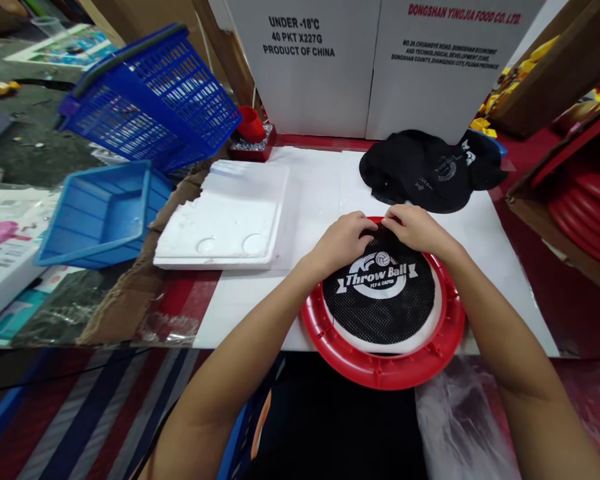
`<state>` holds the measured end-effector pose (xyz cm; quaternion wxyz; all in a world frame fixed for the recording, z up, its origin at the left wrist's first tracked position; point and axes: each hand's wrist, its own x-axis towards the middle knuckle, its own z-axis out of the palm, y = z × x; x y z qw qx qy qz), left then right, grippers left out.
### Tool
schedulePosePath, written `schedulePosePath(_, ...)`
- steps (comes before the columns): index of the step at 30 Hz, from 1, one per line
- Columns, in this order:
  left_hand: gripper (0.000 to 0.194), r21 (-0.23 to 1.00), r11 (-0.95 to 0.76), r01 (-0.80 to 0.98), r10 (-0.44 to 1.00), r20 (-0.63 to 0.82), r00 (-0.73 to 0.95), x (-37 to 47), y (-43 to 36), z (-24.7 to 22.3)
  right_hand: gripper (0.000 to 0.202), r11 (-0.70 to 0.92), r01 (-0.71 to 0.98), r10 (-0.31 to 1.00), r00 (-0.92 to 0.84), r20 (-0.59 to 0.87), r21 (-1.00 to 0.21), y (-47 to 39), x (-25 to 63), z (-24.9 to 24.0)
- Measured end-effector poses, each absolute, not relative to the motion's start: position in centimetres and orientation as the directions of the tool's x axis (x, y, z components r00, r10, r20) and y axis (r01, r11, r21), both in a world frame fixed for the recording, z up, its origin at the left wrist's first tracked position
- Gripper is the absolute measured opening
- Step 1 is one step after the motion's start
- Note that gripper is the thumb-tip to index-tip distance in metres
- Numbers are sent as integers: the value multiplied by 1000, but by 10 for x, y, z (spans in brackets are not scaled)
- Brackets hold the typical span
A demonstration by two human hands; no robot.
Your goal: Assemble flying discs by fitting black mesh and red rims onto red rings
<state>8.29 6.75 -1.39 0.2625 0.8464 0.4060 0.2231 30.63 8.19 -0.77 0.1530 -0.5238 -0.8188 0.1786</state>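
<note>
A red plastic ring [380, 371] lies at the front edge of the white work surface and overhangs it a little. Within it is a round black mesh [380, 312] printed "Throw Ball", with part of the white surface showing along its near side. At the ring's far edge, my left hand [347, 237] has its fingers bent and closed on the mesh's edge. Close beside it, my right hand [413, 230] grips the same far edge, fingers pressed together. The fingertips are partly hidden. Beyond the hands sits a pile of black mesh pieces [420, 170] with white print.
A white foam slab [225, 217] lies to the left, near a red cup [251, 124]. Further left are a light blue bin [105, 213] and a tilted dark blue basket [155, 93]. White cartons [320, 87] stand behind; red rings [590, 200] are stacked at right.
</note>
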Motion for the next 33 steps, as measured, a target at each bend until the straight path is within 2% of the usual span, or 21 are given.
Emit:
schedulePosePath(3, 28, 615, -526, 588, 810, 152, 566, 84, 70, -16, 26, 383, 822, 917, -393, 66, -420, 81, 303, -9)
schedulePosePath(8, 34, 532, -509, 676, 830, 94, 550, 89, 66, -12, 24, 376, 877, 925, -375, 63, -299, 81, 295, -6)
schedulePosePath(10, 36, 486, -510, 709, 833, 74, 549, 90, 64, -10, 22, 360, 871, 927, -373, 27, -333, 84, 298, -3)
schedulePosePath(14, 38, 451, -511, 732, 837, 67, 543, 88, 62, -8, 23, 324, 804, 921, -388, -27, -498, 90, 307, -1)
schedulePosePath(21, 36, 528, -537, 658, 809, 101, 580, 79, 68, -10, 23, 337, 823, 928, -373, 13, -456, 90, 310, -2)
schedulePosePath(26, 42, 579, -553, 600, 772, 83, 631, 76, 73, -10, 22, 333, 796, 919, -395, -16, -505, 96, 313, -2)
schedulePosePath(30, 42, 587, -549, 595, 772, 83, 631, 75, 76, -11, 22, 326, 821, 926, -378, -18, -470, 96, 311, -3)
schedulePosePath(33, 39, 648, -526, 551, 772, 92, 629, 72, 78, -13, 23, 322, 824, 927, -374, -21, -467, 95, 310, -3)
